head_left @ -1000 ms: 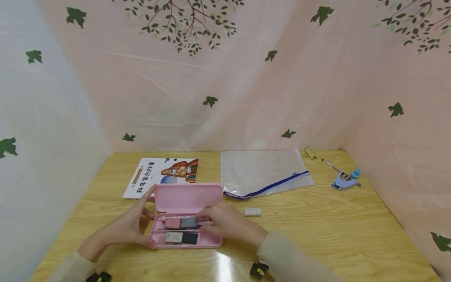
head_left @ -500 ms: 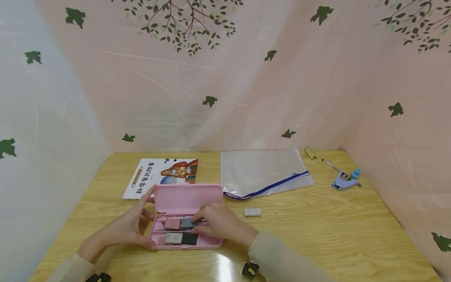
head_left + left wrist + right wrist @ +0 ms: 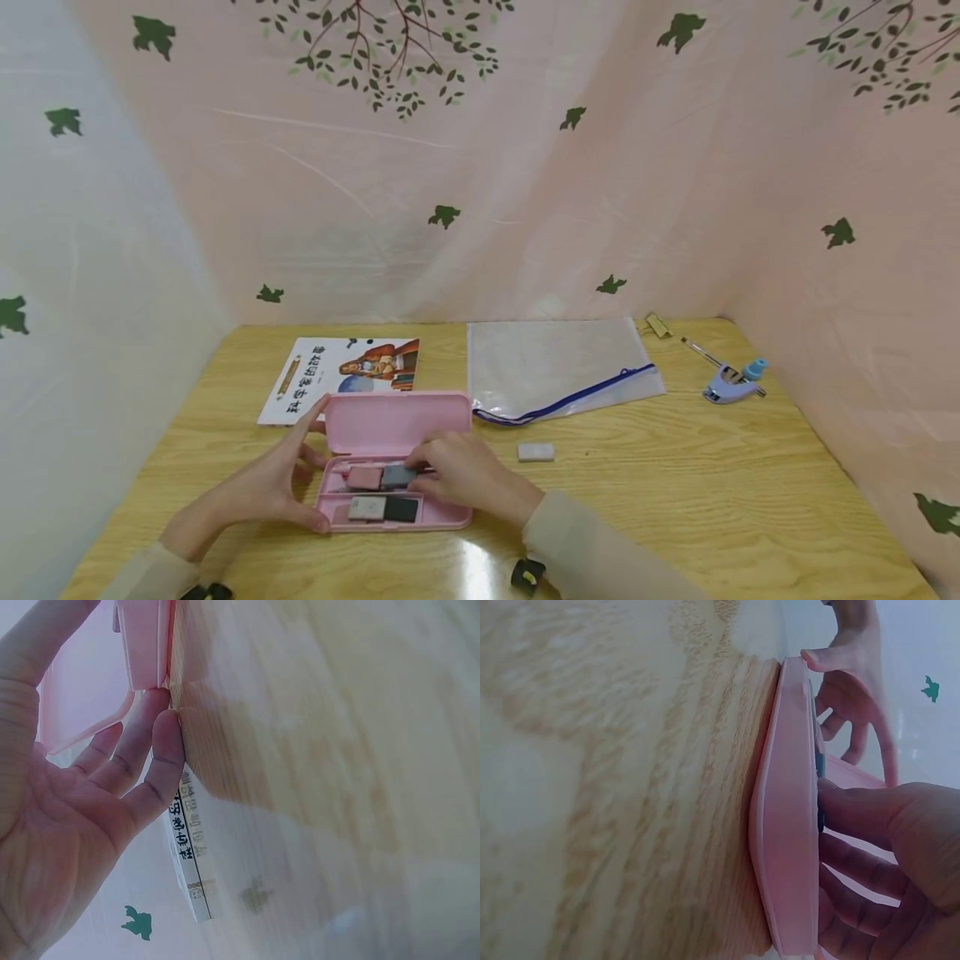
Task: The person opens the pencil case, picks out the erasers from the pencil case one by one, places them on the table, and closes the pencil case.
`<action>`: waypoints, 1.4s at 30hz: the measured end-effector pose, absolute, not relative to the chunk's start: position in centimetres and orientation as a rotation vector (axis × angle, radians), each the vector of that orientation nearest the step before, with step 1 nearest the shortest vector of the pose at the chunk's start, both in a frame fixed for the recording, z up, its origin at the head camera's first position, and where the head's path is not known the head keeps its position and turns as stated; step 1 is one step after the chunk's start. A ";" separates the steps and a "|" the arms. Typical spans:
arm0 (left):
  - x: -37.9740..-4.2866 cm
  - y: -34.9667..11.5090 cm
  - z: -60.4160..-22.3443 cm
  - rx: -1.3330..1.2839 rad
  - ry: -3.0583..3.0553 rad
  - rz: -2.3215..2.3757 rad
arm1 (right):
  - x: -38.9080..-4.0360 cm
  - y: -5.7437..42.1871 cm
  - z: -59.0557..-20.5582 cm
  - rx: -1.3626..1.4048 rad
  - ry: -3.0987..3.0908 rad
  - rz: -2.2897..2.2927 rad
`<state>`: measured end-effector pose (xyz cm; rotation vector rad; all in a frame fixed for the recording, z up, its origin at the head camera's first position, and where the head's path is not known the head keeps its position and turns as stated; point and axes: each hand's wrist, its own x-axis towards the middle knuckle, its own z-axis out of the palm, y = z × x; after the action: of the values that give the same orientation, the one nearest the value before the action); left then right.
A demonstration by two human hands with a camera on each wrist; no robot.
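A pink pencil case (image 3: pixel 447 517) lies with its lid up in the head view. In its rear compartment sit a pink eraser (image 3: pixel 365 477) and a grey eraser (image 3: pixel 398 476) over some slim pens. The front compartment holds a white eraser (image 3: pixel 367 508) and a black eraser (image 3: pixel 401 509). My left hand (image 3: pixel 273 483) holds the case's left end, thumb at the front corner, index finger at the lid. My right hand (image 3: pixel 468 475) reaches into the case, thumb and index finger pinching the right end of the grey eraser. Its other fingers hide the case's right part.
A loose white eraser (image 3: pixel 536 452) lies right of the case. Behind are a booklet (image 3: pixel 300 375) and a clear zip pouch (image 3: pixel 555 358). At the far right are a gold binder clip (image 3: pixel 659 326), a pen (image 3: pixel 701 352) and a lilac object (image 3: pixel 727 387) with a blue-capped item.
My right hand has shifted left inside the case, from the compartment's right part to the grey eraser's right end. My left hand keeps its place on the case.
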<state>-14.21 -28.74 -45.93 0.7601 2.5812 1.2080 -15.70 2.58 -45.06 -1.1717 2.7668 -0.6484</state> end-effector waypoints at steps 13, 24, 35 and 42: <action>-14.2 -28.8 -45.8 0.762 2.571 1.210 | -15.5 2.4 -45.0 -1.213 2.789 -0.602; -14.3 -28.8 -45.6 0.777 2.582 1.192 | -15.7 2.5 -45.0 -1.221 2.789 -0.591; -14.6 -28.6 -45.6 0.782 2.569 1.187 | -15.7 4.1 -44.7 -1.198 2.799 -0.657; -14.5 -28.7 -45.6 0.763 2.563 1.194 | -15.6 7.4 -43.0 -1.245 2.729 -0.765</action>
<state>-14.46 -28.74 -45.59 0.7628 2.5633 1.1940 -15.61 7.41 -43.02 -1.2449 2.7289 -0.7650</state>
